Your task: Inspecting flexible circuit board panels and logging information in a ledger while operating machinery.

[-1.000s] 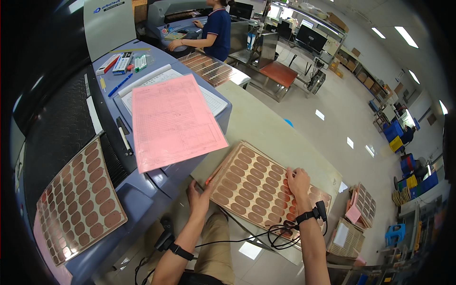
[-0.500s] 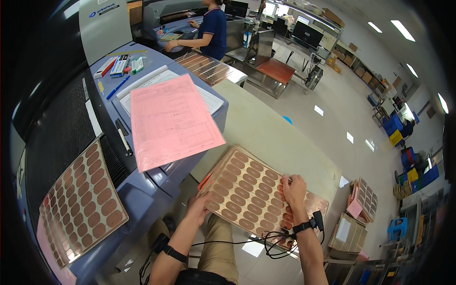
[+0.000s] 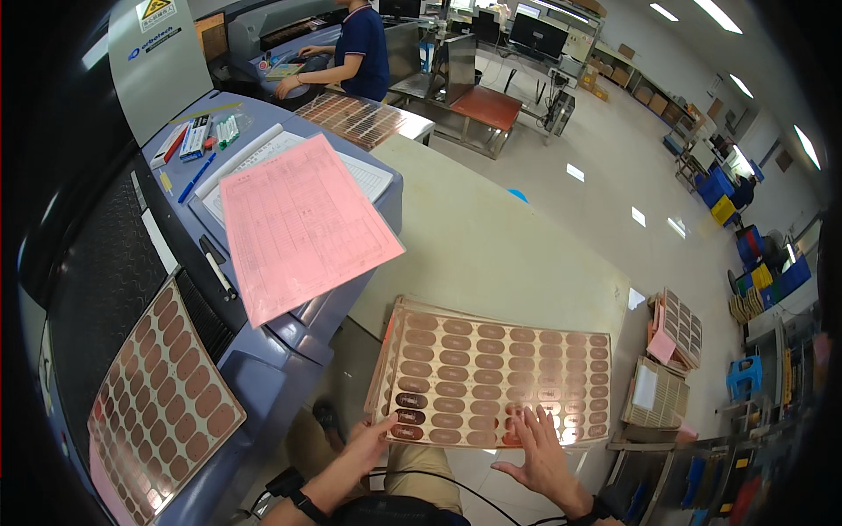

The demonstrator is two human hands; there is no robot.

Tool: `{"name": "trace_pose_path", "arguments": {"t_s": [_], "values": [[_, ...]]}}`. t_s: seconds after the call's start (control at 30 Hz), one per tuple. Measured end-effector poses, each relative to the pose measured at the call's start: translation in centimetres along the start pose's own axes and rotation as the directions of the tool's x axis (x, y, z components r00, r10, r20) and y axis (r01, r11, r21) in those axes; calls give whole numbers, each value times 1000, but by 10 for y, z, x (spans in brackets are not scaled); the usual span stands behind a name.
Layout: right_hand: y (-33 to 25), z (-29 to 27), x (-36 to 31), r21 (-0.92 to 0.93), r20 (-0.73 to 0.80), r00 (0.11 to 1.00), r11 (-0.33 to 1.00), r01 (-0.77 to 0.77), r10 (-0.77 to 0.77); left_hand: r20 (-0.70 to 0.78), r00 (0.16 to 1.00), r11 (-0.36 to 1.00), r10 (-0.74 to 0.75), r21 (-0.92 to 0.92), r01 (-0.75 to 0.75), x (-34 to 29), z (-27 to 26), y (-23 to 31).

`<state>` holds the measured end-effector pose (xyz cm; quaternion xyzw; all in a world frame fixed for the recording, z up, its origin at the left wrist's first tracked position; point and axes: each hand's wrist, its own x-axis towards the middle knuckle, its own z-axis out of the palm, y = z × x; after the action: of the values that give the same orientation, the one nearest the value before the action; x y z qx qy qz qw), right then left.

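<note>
Blue-grey machine (image 3: 281, 386) first, since it's the biggest thing here, off to the left of the left-hand fingers. Next size down is the pale green table (image 3: 491, 237), stretching away past the fingertips.

The thing being handled is the top panel (image 3: 500, 377), coppery ovals in rows, on a stack (image 3: 377, 386) right in front of the fingers. A 2nd panel (image 3: 167, 394) leans well left of them, and a pink sheet (image 3: 307, 228) lies beyond the left fingers, up on the machine.

Down to the hands: the left hand (image 3: 364, 451) has its thumb on the panel's near-left corner, what looks like a light edge grip. The right hand (image 3: 545, 456) is spread wide, fingers over the near edge, thumb off to the side, nothing pinched. My read is the step is positioning or steadying that panel. Next move, imo, calls for a proper hold on the right too, with 2 edges supported so it doesn't flex.

Hard to make out: the left fingertips are hidden under the corner, so can't tell how tight they are. Can't tell if the right fingers press or just hover. Glare beside them washes out some ovals, and the right wrist strap (image 3: 605, 508) is cut off by the lower edge.
</note>
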<state>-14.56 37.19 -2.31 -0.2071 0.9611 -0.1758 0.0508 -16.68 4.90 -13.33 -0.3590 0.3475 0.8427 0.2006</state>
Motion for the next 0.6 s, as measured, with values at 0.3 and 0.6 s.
{"name": "trace_pose_path", "arguments": {"t_s": [0.3, 0.6], "values": [[5, 70, -19, -186, -78, 994, 978, -90, 76, 246, 962, 903, 117, 377, -206, 41, 22, 45], [23, 26, -68, -29, -353, 900, 959, -283, 255, 291, 956, 861, -26, 493, -127, 29, 32, 62]]}}
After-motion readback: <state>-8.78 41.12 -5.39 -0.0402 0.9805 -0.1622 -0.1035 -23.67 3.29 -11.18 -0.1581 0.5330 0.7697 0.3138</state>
